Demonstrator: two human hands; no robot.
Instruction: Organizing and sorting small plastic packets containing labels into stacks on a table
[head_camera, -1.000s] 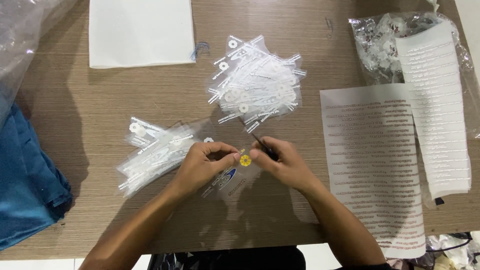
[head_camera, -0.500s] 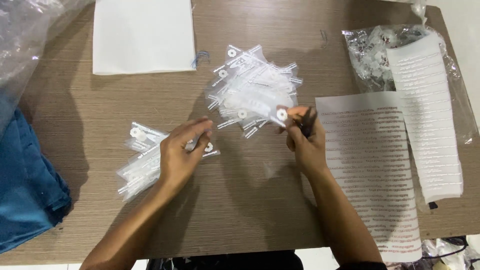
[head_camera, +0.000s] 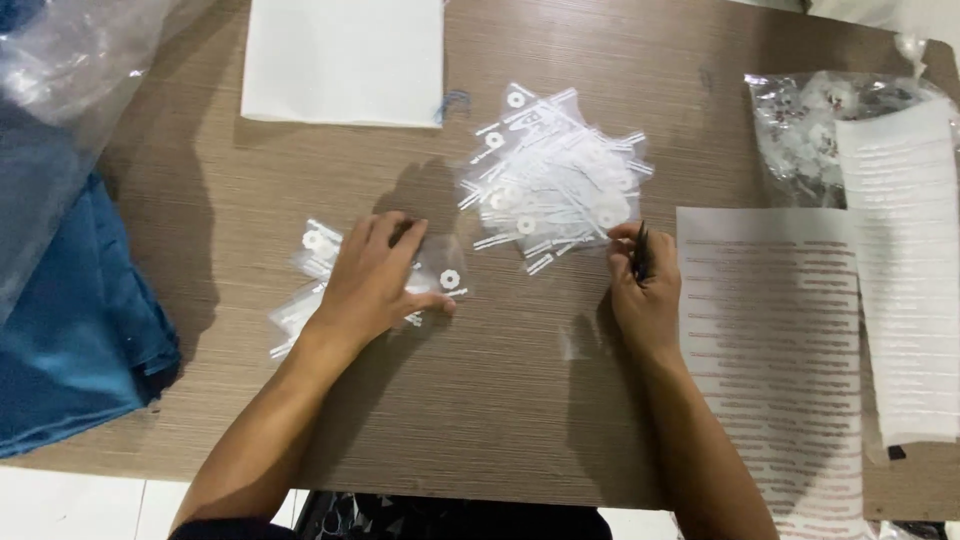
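Packets of clear plastic lie in two heaps on the brown counter (head_camera: 560, 400), which suggests sorting partly done: a small heap (head_camera: 310, 290) under the left hand (head_camera: 372, 285) and a much larger heap (head_camera: 555, 180) near the right hand (head_camera: 645, 295). The left hand lies flat, fingers spread, pressing on the small heap, its grip released and closed on nothing. The right hand pinches a thin dark tool (head_camera: 640, 252) (tweezers or a pen, I cannot tell which) between thumb and fingers, at the larger heap's near edge. Its long axis runs almost straight away from the person, tip towards the counter's far side. Beside it lies a printed sheet (head_camera: 770, 350); a second strip (head_camera: 905, 260) lies further right.
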